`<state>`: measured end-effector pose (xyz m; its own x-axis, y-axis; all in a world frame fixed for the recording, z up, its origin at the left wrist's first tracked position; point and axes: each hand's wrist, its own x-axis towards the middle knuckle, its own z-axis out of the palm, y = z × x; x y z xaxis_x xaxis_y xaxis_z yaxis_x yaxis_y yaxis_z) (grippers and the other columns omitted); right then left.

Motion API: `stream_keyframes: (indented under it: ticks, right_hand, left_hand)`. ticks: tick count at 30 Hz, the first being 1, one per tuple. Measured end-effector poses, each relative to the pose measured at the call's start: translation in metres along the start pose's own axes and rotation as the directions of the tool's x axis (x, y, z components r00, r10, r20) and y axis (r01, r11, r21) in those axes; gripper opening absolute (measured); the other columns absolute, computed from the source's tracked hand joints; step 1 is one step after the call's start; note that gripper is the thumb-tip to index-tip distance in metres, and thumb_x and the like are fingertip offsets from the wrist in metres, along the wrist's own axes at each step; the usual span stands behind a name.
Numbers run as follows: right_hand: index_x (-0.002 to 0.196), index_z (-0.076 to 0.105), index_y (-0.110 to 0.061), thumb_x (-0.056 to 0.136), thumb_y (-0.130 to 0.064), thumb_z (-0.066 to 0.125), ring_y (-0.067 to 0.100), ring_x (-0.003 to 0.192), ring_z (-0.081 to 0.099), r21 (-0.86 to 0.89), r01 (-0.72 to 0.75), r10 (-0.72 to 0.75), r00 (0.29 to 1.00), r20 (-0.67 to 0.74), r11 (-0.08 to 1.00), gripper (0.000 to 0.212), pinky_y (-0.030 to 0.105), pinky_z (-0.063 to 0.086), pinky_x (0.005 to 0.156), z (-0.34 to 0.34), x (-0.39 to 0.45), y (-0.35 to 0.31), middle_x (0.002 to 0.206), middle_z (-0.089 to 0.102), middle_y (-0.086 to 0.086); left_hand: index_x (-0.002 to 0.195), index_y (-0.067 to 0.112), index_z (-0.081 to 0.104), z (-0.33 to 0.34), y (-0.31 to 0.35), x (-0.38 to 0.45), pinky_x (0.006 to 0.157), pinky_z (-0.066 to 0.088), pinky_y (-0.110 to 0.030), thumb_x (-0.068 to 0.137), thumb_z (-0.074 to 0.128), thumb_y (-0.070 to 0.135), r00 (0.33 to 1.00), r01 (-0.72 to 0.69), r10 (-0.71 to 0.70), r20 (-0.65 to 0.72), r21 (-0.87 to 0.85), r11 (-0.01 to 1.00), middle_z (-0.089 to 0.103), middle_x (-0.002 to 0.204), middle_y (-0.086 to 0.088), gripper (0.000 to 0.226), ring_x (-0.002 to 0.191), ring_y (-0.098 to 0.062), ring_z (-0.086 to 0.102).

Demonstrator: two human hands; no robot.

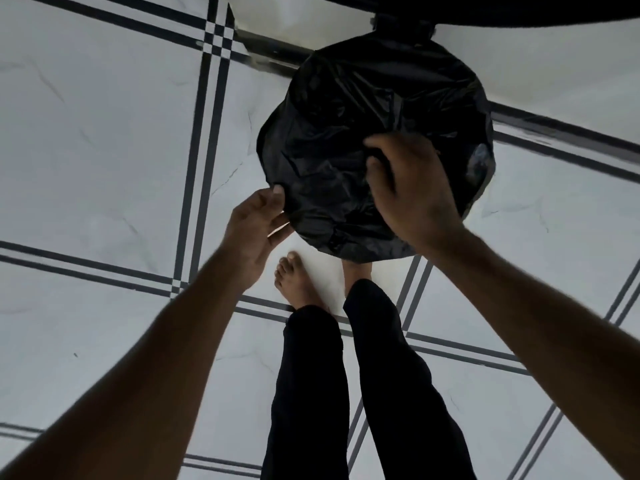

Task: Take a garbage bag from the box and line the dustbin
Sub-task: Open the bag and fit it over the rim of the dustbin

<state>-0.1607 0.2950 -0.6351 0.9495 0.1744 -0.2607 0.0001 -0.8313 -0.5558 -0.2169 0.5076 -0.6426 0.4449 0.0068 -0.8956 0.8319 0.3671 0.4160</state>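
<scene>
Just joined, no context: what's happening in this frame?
A person stands barefoot on a tiled floor, lining a round dustbin with a black garbage bag. The bag already covers the bin's opening. The left hand grips the bag's near-left edge, while the right hand pinches plastic near the middle. The bin itself is hidden under the bag; no box is in view.

Looks like you're indoors at home: glossy white marble-look floor tiles (104, 150) with dark double-stripe borders, you're barefoot (294, 282), and there's a black-bagged round dustbin (346, 133) beside a pale wall (554, 64).
</scene>
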Motion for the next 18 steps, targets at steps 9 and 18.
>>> stream_keyframes:
  ticks: [9, 18]
  right_hand:
    - [0.153, 0.029, -0.017, 0.085, -0.067, 0.010, 0.038, 0.149, 0.018, -0.477, -0.143, 0.412, 0.745, 0.524, 0.867, 0.087, 0.060, 0.012, 0.119, 0.103, 0.072, 0.064, 0.161, 0.024, 0.013]
    - [0.158, 0.007, -0.020, 0.102, -0.050, 0.037, 0.035, 0.152, 0.000, -0.574, -0.125, 0.513, 0.626, 0.587, 0.810, 0.070, 0.052, 0.005, 0.123, 0.124, 0.080, 0.100, 0.166, 0.003, 0.012]
  left_hand:
    - [0.112, 0.012, 0.067, -0.020, -0.017, 0.032, 0.084, 0.058, -0.026, 0.087, 0.056, 0.032, 0.962, 0.028, 0.012, 0.271, -0.143, 0.989, 0.074, 0.109, 0.001, 0.034, 0.105, -0.012, 0.070]
    - [0.120, 0.014, 0.070, -0.028, -0.037, 0.062, 0.092, 0.056, -0.028, 0.073, 0.083, 0.043, 0.880, 0.024, 0.111, 0.461, -0.278, 0.960, 0.072, 0.121, -0.003, 0.056, 0.115, -0.016, 0.067]
